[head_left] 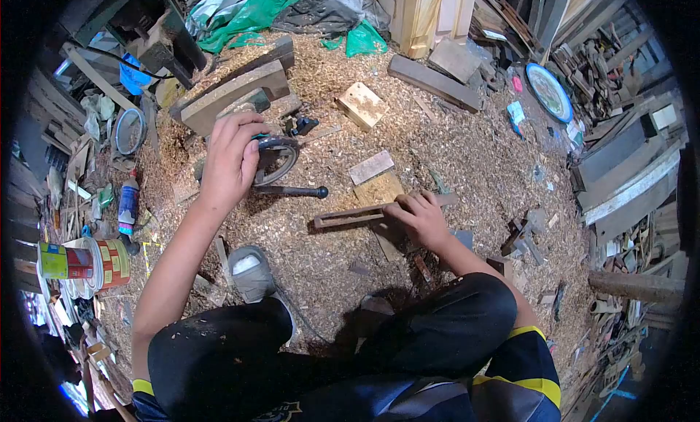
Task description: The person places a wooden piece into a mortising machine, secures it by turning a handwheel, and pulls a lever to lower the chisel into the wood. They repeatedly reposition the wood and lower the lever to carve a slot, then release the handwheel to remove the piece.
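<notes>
My left hand [232,159] is closed over the rim of a dark metal handwheel [290,167], the thumb lying along its top. From the wheel's lower side a crank handle with a round black knob [321,193] sticks out to the right. My right hand [419,216] grips a narrow wooden bar with a long slot [346,218], held low over the shavings. Behind the bar lie a short pale wood block [372,167] and a yellowish board [379,188]. Part of the wheel's mount is hidden by my left hand.
Wood shavings [481,167] cover the ground. A square block with a hollowed top [362,105], a thick beam [434,83] and planks [235,97] lie ahead. A blue-rimmed round dish [549,93] stands right; paint buckets [113,264] and a blue bottle [128,203] stand left.
</notes>
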Available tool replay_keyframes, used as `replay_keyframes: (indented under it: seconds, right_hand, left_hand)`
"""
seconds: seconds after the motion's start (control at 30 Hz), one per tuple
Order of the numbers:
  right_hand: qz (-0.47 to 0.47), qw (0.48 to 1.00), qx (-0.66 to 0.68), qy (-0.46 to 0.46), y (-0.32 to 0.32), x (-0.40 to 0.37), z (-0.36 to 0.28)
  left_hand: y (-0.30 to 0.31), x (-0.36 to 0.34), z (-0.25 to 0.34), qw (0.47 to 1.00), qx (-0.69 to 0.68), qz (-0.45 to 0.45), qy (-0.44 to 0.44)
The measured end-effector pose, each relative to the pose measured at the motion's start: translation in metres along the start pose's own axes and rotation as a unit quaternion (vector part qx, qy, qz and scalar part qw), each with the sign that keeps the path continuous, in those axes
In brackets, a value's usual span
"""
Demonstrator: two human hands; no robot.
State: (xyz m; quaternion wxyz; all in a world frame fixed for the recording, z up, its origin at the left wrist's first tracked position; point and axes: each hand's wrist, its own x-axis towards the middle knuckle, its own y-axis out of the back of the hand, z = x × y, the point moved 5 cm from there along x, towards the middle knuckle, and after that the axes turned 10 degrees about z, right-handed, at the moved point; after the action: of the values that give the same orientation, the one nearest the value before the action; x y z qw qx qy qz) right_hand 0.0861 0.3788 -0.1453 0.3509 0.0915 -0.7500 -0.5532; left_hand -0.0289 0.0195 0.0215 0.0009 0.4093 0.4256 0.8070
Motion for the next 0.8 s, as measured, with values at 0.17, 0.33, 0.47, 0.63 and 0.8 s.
replay_keyframes:
  seconds: [0.17, 0.33, 0.47, 0.63, 0.8]
  right_hand:
    - [0.005, 1.000, 0.003, 0.018, 0.009, 0.000, -0.003]
    - [0.063, 0.998, 0.000, 0.017, 0.029, 0.016, -0.011]
    - [0.027, 1.000, 0.010, 0.010, 0.007, 0.000, -0.001]
    - [-0.011, 1.000, 0.012, 0.015, 0.000, 0.001, 0.005]
    - [0.028, 0.999, 0.011, 0.023, 0.023, 0.012, 0.001]
  left_hand:
    - [0.000, 0.000, 0.001, 1.000, -0.003, 0.002, -0.004]
    - [-0.001, -0.002, -0.001, 1.000, -0.003, 0.003, 0.005]
    - [-0.001, -0.001, -0.001, 1.000, -0.008, 0.006, 0.008]
    - [0.000, -0.001, 0.002, 1.000, -0.012, 0.008, 0.008]
    - [0.004, -0.012, -0.004, 1.000, -0.008, 0.002, 0.012]
